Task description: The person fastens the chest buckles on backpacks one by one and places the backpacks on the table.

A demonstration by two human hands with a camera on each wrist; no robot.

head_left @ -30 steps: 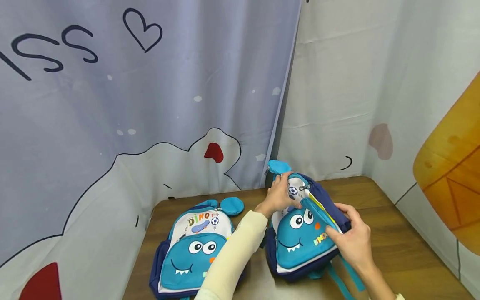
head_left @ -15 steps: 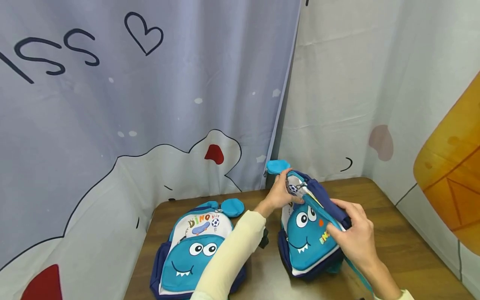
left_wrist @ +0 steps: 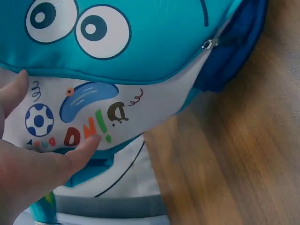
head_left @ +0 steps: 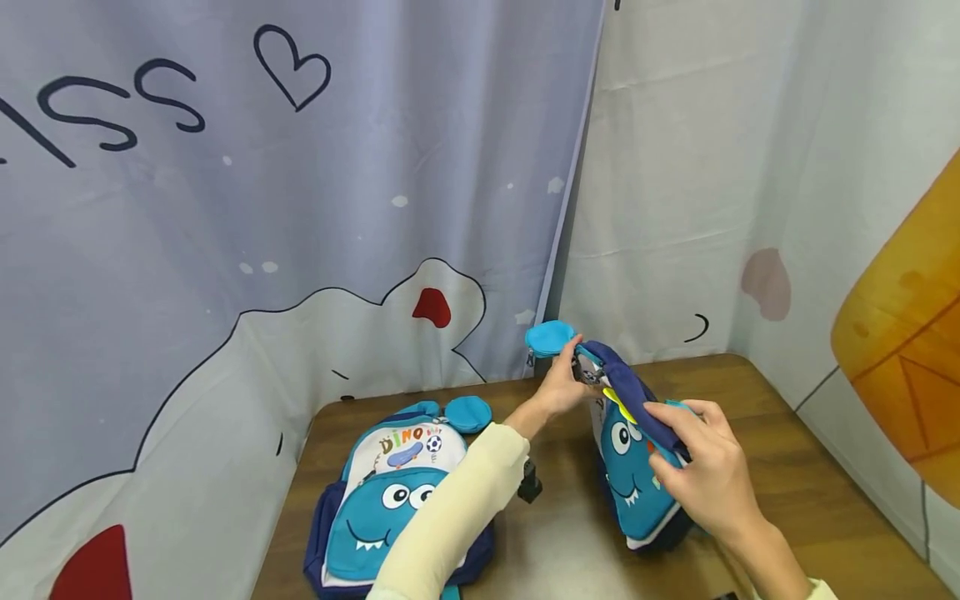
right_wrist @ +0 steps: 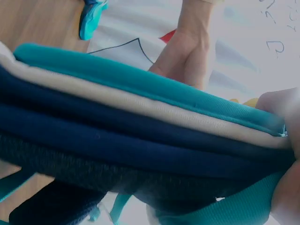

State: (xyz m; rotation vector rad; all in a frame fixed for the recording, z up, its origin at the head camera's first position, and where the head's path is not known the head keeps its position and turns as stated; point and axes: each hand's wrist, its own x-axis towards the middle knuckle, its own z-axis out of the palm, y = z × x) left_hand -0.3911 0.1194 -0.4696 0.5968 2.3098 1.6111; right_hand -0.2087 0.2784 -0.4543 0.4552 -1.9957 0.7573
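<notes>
A small backpack (head_left: pixel 630 475) with a teal cartoon face, white upper panel, navy sides and yellow spikes is turned partly edge-on at the right of the head view. My left hand (head_left: pixel 558 390) grips its top; in the left wrist view, two of its digits lie against the printed white panel (left_wrist: pixel 154 105). My right hand (head_left: pixel 701 467) pinches the side edge, thumb toward the face. A round light-blue pouch (head_left: pixel 550 339) hangs by the backpack's top. The right wrist view shows the backpack's teal, white and navy layers (right_wrist: pixel 140 117), with my right hand's fingers (right_wrist: pixel 286 187) at its end.
A second, matching backpack (head_left: pixel 375 533) lies face up on the left of the wooden table (head_left: pixel 555 533), partly behind my left sleeve (head_left: pixel 457 508). Its round blue pouch (head_left: pixel 468 414) rests above it. Printed curtains (head_left: pixel 390 208) enclose the table's back and sides.
The right backpack has swung round to the right, from face-on to nearly edge-on, showing more of its navy side. Both hands have kept hold, the right hand shifting slightly. The left backpack stays put.
</notes>
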